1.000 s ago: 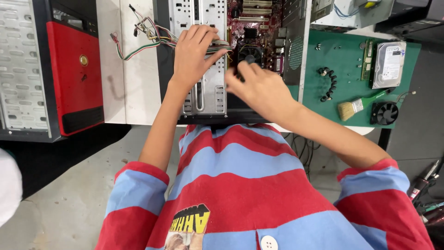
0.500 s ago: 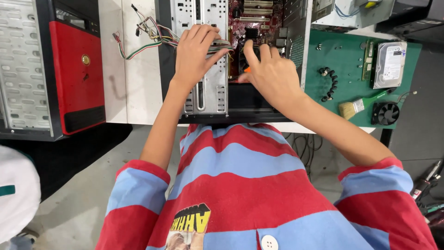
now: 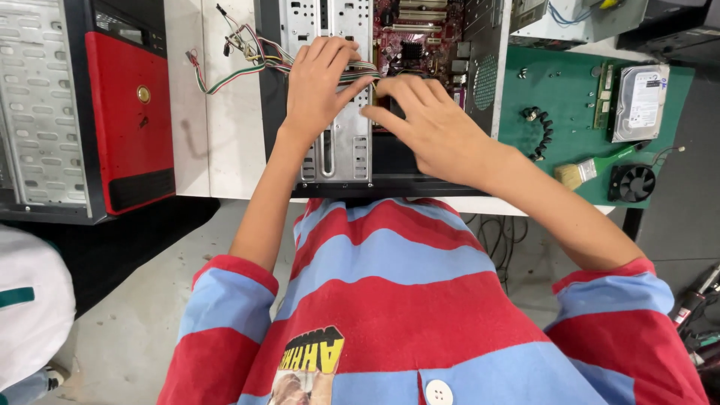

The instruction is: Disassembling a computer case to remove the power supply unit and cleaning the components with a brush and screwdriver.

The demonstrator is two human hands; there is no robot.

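Open metal computer case (image 3: 341, 150) lies on white table (image 3: 217, 112). Left of it: red-fronted tower case (image 3: 127, 112). Right: green mat (image 3: 570, 97) bearing silver hard drive (image 3: 640, 101), wooden-handled brush (image 3: 581, 172), black fan (image 3: 631, 182).

Single head-worn view, aimed steeply down over the wearer's striped shirt (image 3: 390, 300) at the desk (image 3: 225, 150) edge. Close range: both forearms fill mid-frame, open case (image 3: 337, 150) at top centre. Floor (image 3: 135, 330) visible lower left. No second view.
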